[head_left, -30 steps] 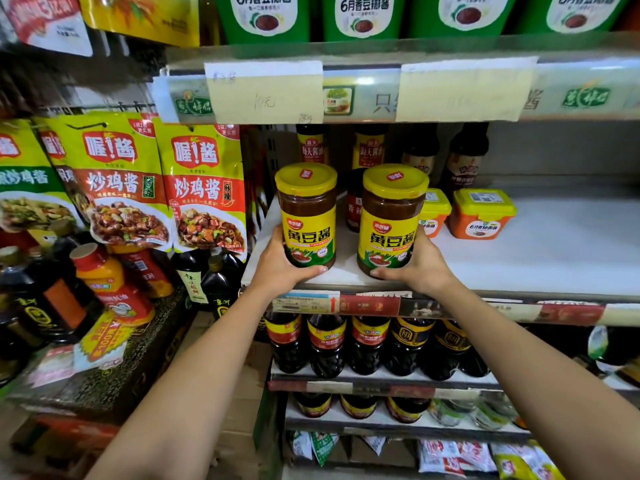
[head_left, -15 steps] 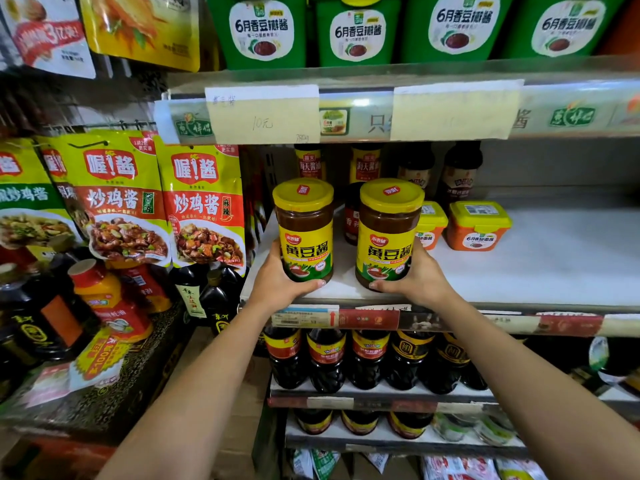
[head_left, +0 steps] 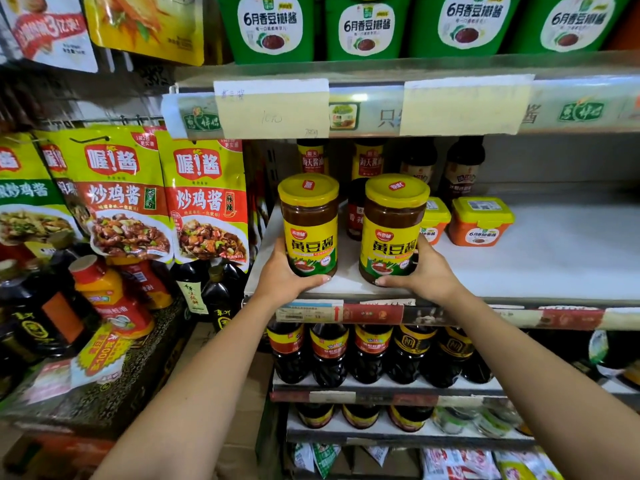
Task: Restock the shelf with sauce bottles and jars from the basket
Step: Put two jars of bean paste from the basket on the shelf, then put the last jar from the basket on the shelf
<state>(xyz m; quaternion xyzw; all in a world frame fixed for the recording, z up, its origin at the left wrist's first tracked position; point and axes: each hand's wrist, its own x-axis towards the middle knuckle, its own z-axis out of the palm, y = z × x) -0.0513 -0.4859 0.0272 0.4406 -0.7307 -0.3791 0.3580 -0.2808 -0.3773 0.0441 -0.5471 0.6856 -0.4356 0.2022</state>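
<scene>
I hold two brown sauce jars with yellow lids and yellow labels, both upright at the front left of the white shelf (head_left: 540,268). My left hand (head_left: 282,278) grips the left jar (head_left: 309,223) from below and the side. My right hand (head_left: 424,273) grips the right jar (head_left: 394,226) the same way. Both jar bases sit at or just above the shelf's front edge; I cannot tell whether they touch it. The basket is out of view.
Behind the jars stand dark sauce bottles (head_left: 462,168) and two small orange tubs with yellow lids (head_left: 479,221). Green tubs (head_left: 367,27) fill the shelf above. Sauce pouches (head_left: 204,199) hang at left, with dark bottles (head_left: 329,355) on the shelf below.
Both jars have moved slightly forward and down onto the shelf's front; my hands keep their grip. The camera has tilted a little.
</scene>
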